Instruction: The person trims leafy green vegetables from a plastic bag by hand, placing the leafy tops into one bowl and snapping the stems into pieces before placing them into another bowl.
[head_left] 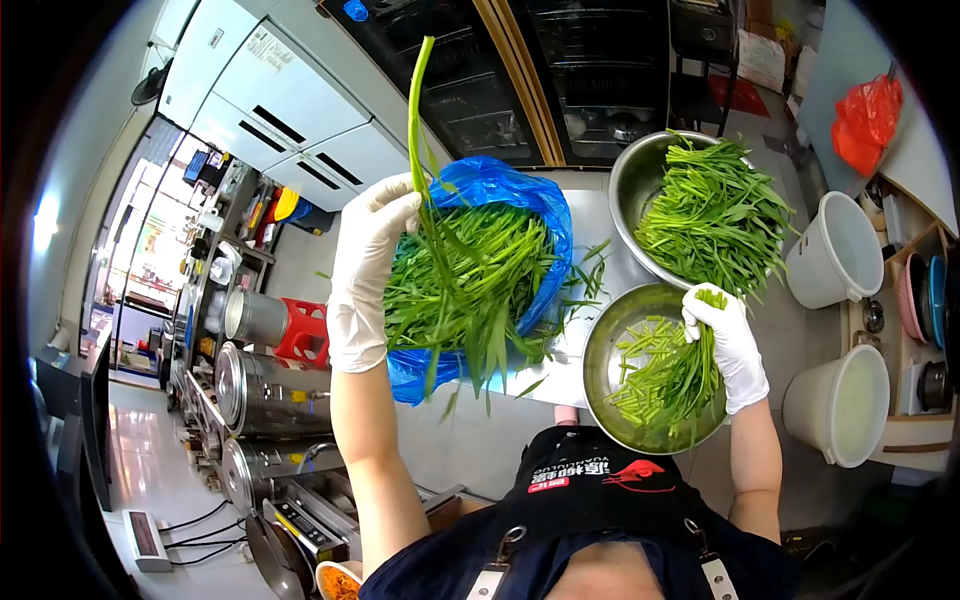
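My left hand [362,265], in a white glove, pinches a long stalk of leafy greens, probably water spinach [415,110], its stem pointing up and leaves hanging down. Below it, a blue plastic bag [552,215] is full of the same greens [475,265]. My gloved right hand [735,355] is wrapped round a bunch of greens [698,375], whose leaves hang into a steel bowl [598,385]. Short pieces of stem [640,365] lie in that bowl. Beyond it, another steel bowl [622,190] holds a heap of leafy greens [710,215].
Loose leaves [590,270] lie on the pale surface between bag and bowls. Two white buckets [805,270] stand on the right beside shelves with dishes. On the left are a red stool [303,333] and steel pots [270,385]. A dark glass-doored cabinet [440,90] stands ahead.
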